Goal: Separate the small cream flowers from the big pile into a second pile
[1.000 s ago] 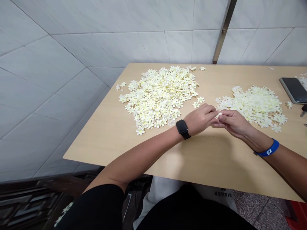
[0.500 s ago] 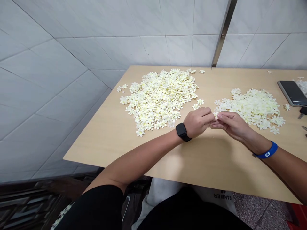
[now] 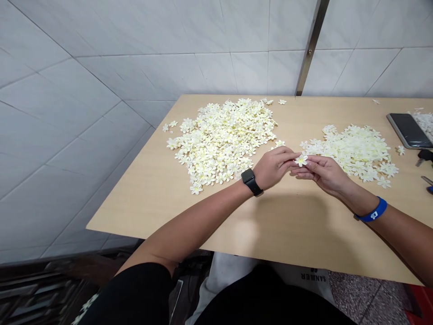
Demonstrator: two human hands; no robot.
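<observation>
A small white artificial flower (image 3: 301,160) with a yellow centre is pinched between my two hands above the table, its petals facing up and spread. My left hand (image 3: 273,167) comes from the left with its fingertips closed at the flower's edge. On the other side, my right hand (image 3: 326,175) grips it with thumb and fingers, the lower fingers curled beneath. Left of my hands lies a large pile of similar flowers (image 3: 223,140). A smaller, paler pile of flowers (image 3: 355,151) sits just beyond my right hand.
The wooden table (image 3: 135,198) meets a tiled wall (image 3: 203,27) at the back. On the right are a phone (image 3: 411,130), a dark key (image 3: 424,156), part of a metal tool (image 3: 428,181) and small white pieces (image 3: 424,122). A metal strip (image 3: 309,52) runs up the wall.
The flower between my fingers was mostly covered and now shows open petals. My left fingers have straightened and drawn slightly back. The view has shifted a little.
</observation>
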